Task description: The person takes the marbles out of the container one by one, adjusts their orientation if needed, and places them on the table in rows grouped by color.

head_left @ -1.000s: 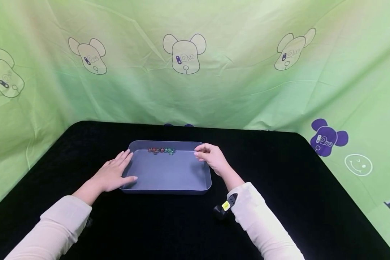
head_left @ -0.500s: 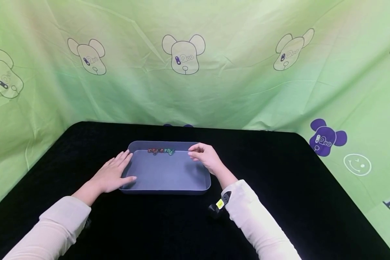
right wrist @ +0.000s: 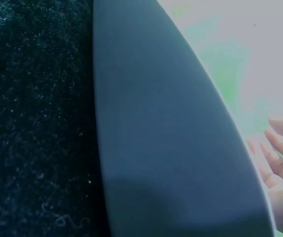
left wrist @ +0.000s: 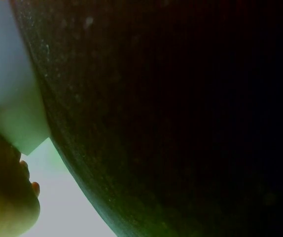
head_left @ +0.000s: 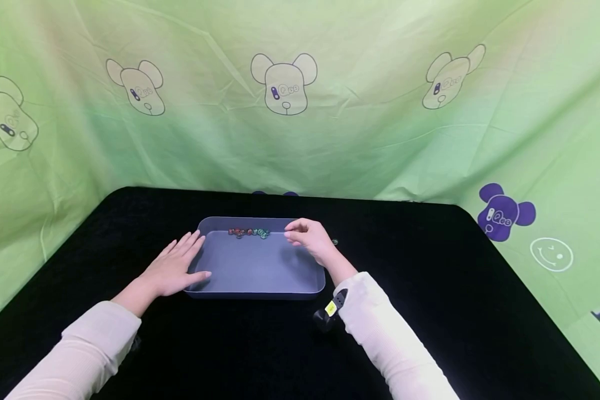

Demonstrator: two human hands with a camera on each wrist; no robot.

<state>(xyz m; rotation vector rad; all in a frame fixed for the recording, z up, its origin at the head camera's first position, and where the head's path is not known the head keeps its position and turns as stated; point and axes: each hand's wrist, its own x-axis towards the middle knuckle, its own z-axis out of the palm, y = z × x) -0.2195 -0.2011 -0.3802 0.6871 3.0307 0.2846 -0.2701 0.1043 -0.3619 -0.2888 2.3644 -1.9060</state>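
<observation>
My left hand [head_left: 174, 265] rests along the left side of a shallow grey tray [head_left: 255, 278], fingers straight, thumb reaching over the near left corner. Over the tray's right side is my right hand [head_left: 311, 240], its thumb and index fingertips close together. Whether something small sits between them cannot be made out. Several small red and green marbles [head_left: 261, 233] lie in a row along the tray's far wall, left of that hand. The right wrist view shows the bent fingers [right wrist: 279, 158] beyond the tray wall [right wrist: 171, 123]; the left wrist view is mostly dark.
A single green marble [head_left: 335, 241] lies on the black cloth [head_left: 410, 266], just right of the tray and close to my right wrist. A green printed curtain [head_left: 290, 155] hangs behind and beside the table.
My right hand has moved left over the tray, uncovering the green marble on the cloth. The left hand, the tray and the row of marbles stay put.
</observation>
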